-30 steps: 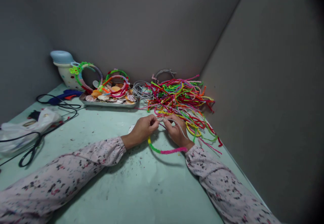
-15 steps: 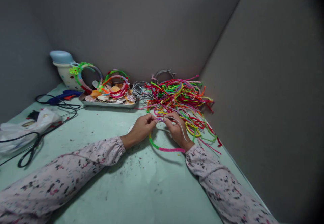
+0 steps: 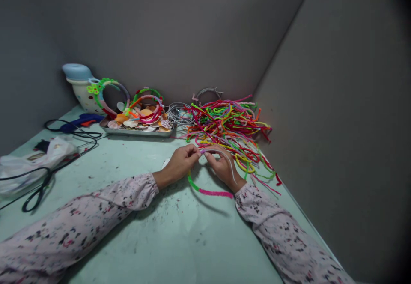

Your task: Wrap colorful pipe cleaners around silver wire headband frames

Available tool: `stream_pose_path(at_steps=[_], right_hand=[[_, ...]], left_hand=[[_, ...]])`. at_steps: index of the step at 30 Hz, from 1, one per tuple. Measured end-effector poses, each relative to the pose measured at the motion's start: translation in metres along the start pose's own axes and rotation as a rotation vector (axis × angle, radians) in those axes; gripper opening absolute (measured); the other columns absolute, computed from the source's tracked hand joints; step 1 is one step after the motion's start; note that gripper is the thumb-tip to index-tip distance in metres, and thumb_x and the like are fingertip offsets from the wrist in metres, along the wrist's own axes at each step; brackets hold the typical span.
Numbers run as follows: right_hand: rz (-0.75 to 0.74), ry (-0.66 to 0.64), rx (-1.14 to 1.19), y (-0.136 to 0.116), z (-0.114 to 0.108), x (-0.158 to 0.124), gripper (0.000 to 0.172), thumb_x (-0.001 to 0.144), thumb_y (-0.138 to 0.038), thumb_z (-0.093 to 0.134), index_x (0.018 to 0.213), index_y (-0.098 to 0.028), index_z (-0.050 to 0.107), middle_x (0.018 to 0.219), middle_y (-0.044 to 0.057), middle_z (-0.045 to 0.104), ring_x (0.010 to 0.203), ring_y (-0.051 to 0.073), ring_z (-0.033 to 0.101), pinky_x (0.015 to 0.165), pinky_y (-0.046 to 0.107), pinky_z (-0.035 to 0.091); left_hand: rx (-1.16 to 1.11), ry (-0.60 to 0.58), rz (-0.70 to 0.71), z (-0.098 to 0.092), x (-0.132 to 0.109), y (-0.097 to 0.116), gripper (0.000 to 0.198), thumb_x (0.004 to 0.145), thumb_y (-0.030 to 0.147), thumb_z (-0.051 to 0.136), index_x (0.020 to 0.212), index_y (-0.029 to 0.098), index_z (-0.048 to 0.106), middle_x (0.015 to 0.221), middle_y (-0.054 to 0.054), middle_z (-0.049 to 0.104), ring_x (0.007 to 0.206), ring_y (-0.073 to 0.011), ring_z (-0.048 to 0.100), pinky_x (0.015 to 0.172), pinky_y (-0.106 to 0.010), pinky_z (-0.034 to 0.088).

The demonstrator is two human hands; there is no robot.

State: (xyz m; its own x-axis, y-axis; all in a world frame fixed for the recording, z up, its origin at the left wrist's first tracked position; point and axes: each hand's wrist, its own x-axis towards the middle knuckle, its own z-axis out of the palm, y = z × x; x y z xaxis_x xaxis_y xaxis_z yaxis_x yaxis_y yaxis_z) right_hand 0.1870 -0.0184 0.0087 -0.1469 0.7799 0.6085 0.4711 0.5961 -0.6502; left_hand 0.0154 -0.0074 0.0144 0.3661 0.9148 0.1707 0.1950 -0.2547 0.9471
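1. On my screen, both hands are up close to each other on the green table (image 3: 180, 241), just in front of a big pile of fuzzy wires (image 3: 229, 125).
2. The left hand (image 3: 180, 164) is curled, and its thumb and first finger pinch the top of a thin hoop (image 3: 208, 191).
3. The right hand (image 3: 224, 168) pinches the same spot from the other side, so the fingertips nearly touch.
4. A pale fuzzy wire (image 3: 205, 150) sits right at that pinch. I cannot tell which fingers hold it.
5. The hoop stands up from the table. Its low part is wrapped in green and pink fuzz, and its bare part curves over the right hand.
6. I think the hoop is very light and springy. It should bend a bit and pop back.
7. The bare part looks smooth, so I guess it may slip. The fuzzy part should give a better hold.
8. The fuzzy wire looks soft and bends easily, and I think it stays bent. I would hold it near its end.
9. Further off are a tray (image 3: 138, 132) of shells and done hoops, and scissors (image 3: 35, 194).
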Motion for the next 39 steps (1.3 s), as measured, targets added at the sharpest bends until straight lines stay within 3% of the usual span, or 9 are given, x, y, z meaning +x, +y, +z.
stream_pose_path(at_steps=[10, 22, 31, 39], right_hand=[[0.014, -0.026, 0.029, 0.0004, -0.0009, -0.0019, 0.011, 0.084, -0.023, 0.056, 0.088, -0.021, 0.066, 0.086, 0.004, 0.068, 0.083, 0.018, 0.063, 0.079, 0.033, 0.05], [0.034, -0.035, 0.11, 0.0033, -0.0017, -0.0002, 0.011, 0.084, -0.023, 0.057, 0.088, -0.021, 0.067, 0.087, 0.004, 0.068, 0.084, 0.018, 0.063, 0.081, 0.033, 0.05], [0.036, -0.032, 0.098, 0.0017, -0.0007, -0.0008, 0.009, 0.083, -0.024, 0.058, 0.085, -0.02, 0.066, 0.083, 0.003, 0.067, 0.08, 0.017, 0.063, 0.077, 0.032, 0.049], [0.041, -0.026, 0.149, -0.0003, -0.0006, -0.0012, 0.009, 0.083, -0.023, 0.059, 0.085, -0.02, 0.067, 0.084, 0.003, 0.067, 0.08, 0.017, 0.063, 0.078, 0.031, 0.049]], left_hand=[[-0.206, -0.045, -0.114, 0.0006, 0.0016, 0.0009, 0.013, 0.076, 0.029, 0.054, 0.071, 0.016, 0.053, 0.052, 0.006, 0.048, 0.044, -0.0071, 0.041, 0.045, -0.019, 0.033], [-0.253, -0.043, -0.085, 0.0011, 0.0026, -0.0037, 0.017, 0.078, 0.032, 0.057, 0.072, 0.017, 0.052, 0.054, 0.005, 0.047, 0.046, -0.0074, 0.041, 0.045, -0.02, 0.032], [-0.315, -0.051, -0.144, -0.0003, 0.0009, 0.0045, 0.013, 0.073, 0.028, 0.058, 0.07, 0.016, 0.054, 0.052, 0.005, 0.05, 0.044, -0.0071, 0.042, 0.044, -0.02, 0.032], [-0.44, -0.102, -0.206, -0.0018, 0.0043, -0.0019, 0.012, 0.071, 0.026, 0.061, 0.072, 0.015, 0.055, 0.053, 0.004, 0.053, 0.042, -0.0059, 0.043, 0.04, -0.018, 0.033]])
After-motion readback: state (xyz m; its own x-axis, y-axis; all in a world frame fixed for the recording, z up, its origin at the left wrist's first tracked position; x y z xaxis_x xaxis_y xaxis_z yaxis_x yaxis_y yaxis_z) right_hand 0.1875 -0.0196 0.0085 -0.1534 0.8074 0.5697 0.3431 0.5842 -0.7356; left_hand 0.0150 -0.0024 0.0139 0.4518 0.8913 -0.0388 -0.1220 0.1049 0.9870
